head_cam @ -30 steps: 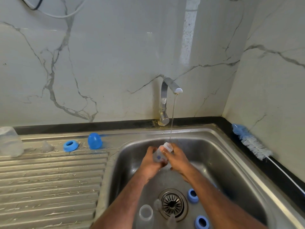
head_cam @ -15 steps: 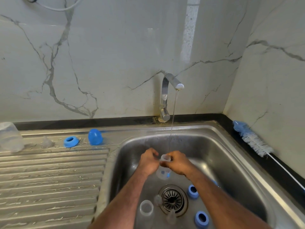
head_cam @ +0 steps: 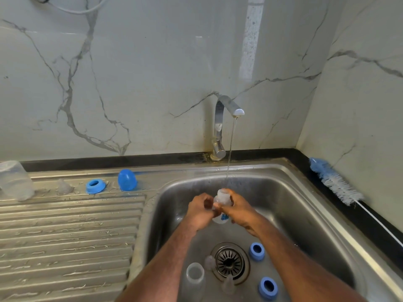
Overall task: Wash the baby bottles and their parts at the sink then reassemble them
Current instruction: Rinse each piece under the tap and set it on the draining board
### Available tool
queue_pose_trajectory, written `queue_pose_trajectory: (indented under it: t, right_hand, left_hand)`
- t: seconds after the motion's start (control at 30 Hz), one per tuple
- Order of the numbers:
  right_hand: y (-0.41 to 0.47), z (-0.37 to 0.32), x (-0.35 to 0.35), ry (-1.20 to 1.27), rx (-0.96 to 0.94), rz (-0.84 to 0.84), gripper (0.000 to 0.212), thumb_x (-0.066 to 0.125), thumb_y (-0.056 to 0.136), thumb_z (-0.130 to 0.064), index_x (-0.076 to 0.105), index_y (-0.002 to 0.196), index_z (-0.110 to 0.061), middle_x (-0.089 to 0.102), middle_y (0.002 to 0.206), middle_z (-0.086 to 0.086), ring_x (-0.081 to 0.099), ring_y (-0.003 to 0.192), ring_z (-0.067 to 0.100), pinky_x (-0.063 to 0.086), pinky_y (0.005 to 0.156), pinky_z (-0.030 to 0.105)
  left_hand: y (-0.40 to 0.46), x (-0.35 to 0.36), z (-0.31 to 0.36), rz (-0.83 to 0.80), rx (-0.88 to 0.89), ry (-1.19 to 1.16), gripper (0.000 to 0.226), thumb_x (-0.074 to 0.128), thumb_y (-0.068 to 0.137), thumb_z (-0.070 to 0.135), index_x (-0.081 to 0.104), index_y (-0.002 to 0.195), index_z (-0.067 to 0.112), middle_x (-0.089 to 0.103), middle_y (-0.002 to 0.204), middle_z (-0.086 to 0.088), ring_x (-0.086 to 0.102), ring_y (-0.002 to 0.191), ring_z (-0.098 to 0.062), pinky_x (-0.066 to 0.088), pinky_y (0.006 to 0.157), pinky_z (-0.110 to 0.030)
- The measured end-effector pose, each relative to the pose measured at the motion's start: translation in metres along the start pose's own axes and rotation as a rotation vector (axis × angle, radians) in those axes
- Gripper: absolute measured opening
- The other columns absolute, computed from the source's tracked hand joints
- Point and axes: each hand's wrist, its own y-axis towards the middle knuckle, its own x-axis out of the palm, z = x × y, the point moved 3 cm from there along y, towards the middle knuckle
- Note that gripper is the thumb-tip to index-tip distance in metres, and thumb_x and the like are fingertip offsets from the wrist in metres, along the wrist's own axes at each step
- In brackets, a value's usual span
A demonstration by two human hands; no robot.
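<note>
Head view: both hands meet over the middle of the sink [head_cam: 305,192], under a thin stream from the tap [head_cam: 220,125]. The left hand [head_cam: 199,212] and right hand [head_cam: 237,209] each have their fingers curled round a clear baby bottle [head_cam: 222,196], held upright with its open neck at the water. On the sink floor near the drain [head_cam: 230,262] lie another clear bottle [head_cam: 194,277] and two blue rings [head_cam: 256,251]. On the draining board's back edge sit a blue ring [head_cam: 95,185] and blue cap [head_cam: 127,180]. A bottle brush [head_cam: 335,184] lies along the worktop's right edge.
</note>
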Motion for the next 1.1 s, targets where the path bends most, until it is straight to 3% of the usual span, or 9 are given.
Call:
queue_pose_trajectory:
  t: [0.1, 0.17, 0.27, 0.37, 0.57, 0.73, 0.9, 1.0, 1.1]
  right_hand:
    - [-0.001, 0.005, -0.002, -0.16, 0.008, 0.076, 0.055, 0.078, 0.085, -0.029, 0.056, 0.135, -0.032, 0.064, 0.125, 0.002, 0.063, 0.103, 0.014, 0.054, 0.078, 0.025]
    - [-0.001, 0.005, -0.001, -0.358, -0.021, 0.138, 0.048, 0.078, 0.081, -0.03, 0.063, 0.126, -0.027, 0.069, 0.113, 0.006, 0.064, 0.104, 0.022, 0.055, 0.088, 0.036]
    - [-0.005, 0.005, 0.006, -0.295, 0.01, -0.03, 0.049, 0.082, 0.082, -0.024, 0.066, 0.128, -0.017, 0.07, 0.105, 0.0, 0.066, 0.101, 0.017, 0.054, 0.093, 0.034]
    - [-0.003, 0.004, -0.001, -0.445, 0.007, 0.119, 0.048, 0.084, 0.076, -0.032, 0.068, 0.12, -0.022, 0.072, 0.111, 0.0, 0.066, 0.108, 0.021, 0.055, 0.093, 0.037]
    - [-0.003, -0.002, 0.001, -0.563, 0.005, 0.123, 0.025, 0.079, 0.074, -0.032, 0.07, 0.097, -0.028, 0.073, 0.096, -0.003, 0.066, 0.096, 0.02, 0.056, 0.084, 0.037]
    - [-0.003, -0.004, -0.002, -0.546, 0.055, 0.175, 0.038, 0.079, 0.076, -0.035, 0.069, 0.113, -0.03, 0.071, 0.106, -0.002, 0.065, 0.103, 0.021, 0.054, 0.091, 0.041]
    - [-0.001, 0.004, 0.005, -0.324, 0.065, 0.08, 0.031, 0.08, 0.079, -0.036, 0.072, 0.106, -0.021, 0.075, 0.099, -0.001, 0.07, 0.094, 0.016, 0.058, 0.088, 0.044]
    - [-0.001, 0.009, 0.008, -0.237, 0.106, 0.08, 0.042, 0.069, 0.088, -0.053, 0.071, 0.108, -0.017, 0.074, 0.098, 0.002, 0.068, 0.083, 0.014, 0.056, 0.072, 0.033]
    - [-0.004, 0.009, 0.006, -0.162, 0.178, 0.123, 0.048, 0.053, 0.097, -0.058, 0.068, 0.11, -0.014, 0.072, 0.102, 0.009, 0.068, 0.089, 0.023, 0.059, 0.078, 0.041]
  left_hand:
    - [0.004, -0.001, -0.004, -0.041, -0.039, 0.009, 0.04, 0.076, 0.081, 0.006, 0.068, 0.118, 0.018, 0.072, 0.108, 0.001, 0.068, 0.102, -0.014, 0.058, 0.09, -0.034]
    - [0.004, -0.003, -0.004, 0.007, -0.054, 0.041, 0.048, 0.064, 0.083, -0.003, 0.064, 0.127, 0.017, 0.069, 0.116, -0.003, 0.064, 0.108, -0.015, 0.054, 0.089, -0.026]
    - [0.006, -0.004, -0.003, 0.061, -0.07, 0.048, 0.036, 0.056, 0.087, 0.0, 0.068, 0.116, 0.018, 0.071, 0.112, -0.005, 0.065, 0.108, -0.019, 0.053, 0.092, -0.029]
    - [0.006, -0.002, -0.003, 0.058, -0.075, 0.042, 0.029, 0.055, 0.09, 0.002, 0.071, 0.108, 0.018, 0.071, 0.109, -0.004, 0.066, 0.103, -0.016, 0.052, 0.087, -0.025]
    - [0.006, 0.001, -0.003, 0.018, -0.06, 0.067, 0.031, 0.052, 0.089, -0.001, 0.073, 0.103, 0.016, 0.071, 0.104, -0.002, 0.066, 0.099, -0.016, 0.049, 0.079, -0.023]
    - [0.006, 0.0, -0.004, 0.006, -0.062, 0.065, 0.028, 0.054, 0.091, 0.001, 0.072, 0.105, 0.018, 0.07, 0.106, -0.002, 0.066, 0.1, -0.017, 0.051, 0.08, -0.024]
    - [0.001, 0.001, 0.001, -0.019, -0.041, 0.065, 0.03, 0.052, 0.09, -0.001, 0.071, 0.102, 0.019, 0.07, 0.105, -0.002, 0.065, 0.096, -0.015, 0.048, 0.073, -0.021]
    - [-0.003, -0.001, 0.007, -0.037, -0.019, 0.047, 0.029, 0.051, 0.097, 0.005, 0.073, 0.11, 0.019, 0.072, 0.107, -0.001, 0.064, 0.092, -0.011, 0.046, 0.064, -0.017]
    - [-0.006, 0.0, 0.009, -0.067, -0.036, 0.031, 0.023, 0.048, 0.103, 0.018, 0.07, 0.11, 0.022, 0.071, 0.104, -0.001, 0.065, 0.087, -0.015, 0.048, 0.052, -0.022]
